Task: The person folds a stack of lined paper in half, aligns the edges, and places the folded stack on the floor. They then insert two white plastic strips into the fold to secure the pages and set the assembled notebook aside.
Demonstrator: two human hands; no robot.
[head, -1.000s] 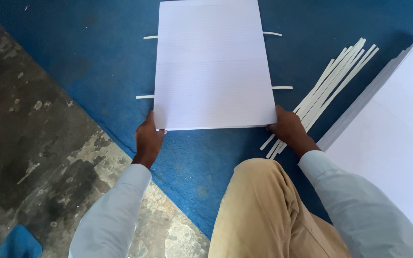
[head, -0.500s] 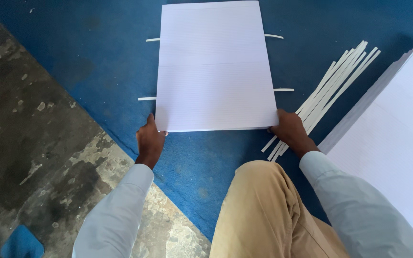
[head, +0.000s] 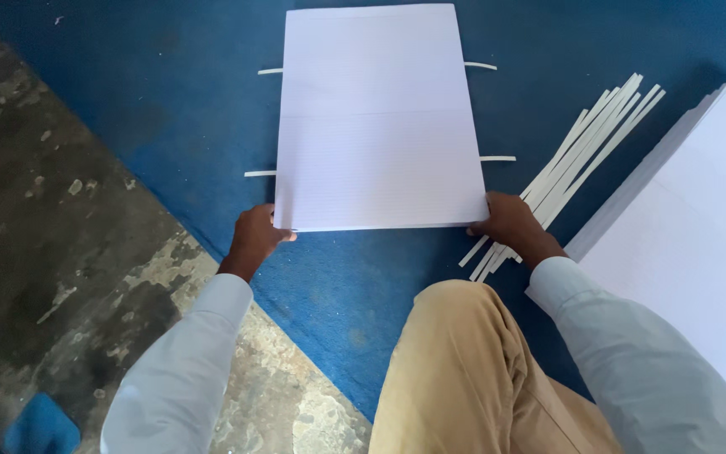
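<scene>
The left hand (head: 255, 240) grips the near left corner of the stack of white ruled sheets (head: 377, 118), thumb on top and fingers curled under the edge. The right hand (head: 510, 223) closes on the near right corner in the same way, its fingers partly hidden beneath the paper. Over the last second both hands have stayed on those corners, and the stack has hardly shifted; it lies a touch squarer to the person and slightly farther from the knee than before. That small change reads as squaring or settling the sheets rather than lifting them, since the stack still lies flat on the blue mat (head: 170, 109).

Just beyond each hand, thin white strips (head: 260, 174) stick out from under the stack's sides, two on the left and two on the right. Touching the right hand's outer side is a loose bundle of long white strips (head: 586, 147), fanned away from the person. Farther right lies a large pile of white sheets (head: 699, 227). To the left of the left hand, the mat gives way to worn concrete floor (head: 44, 219).
</scene>
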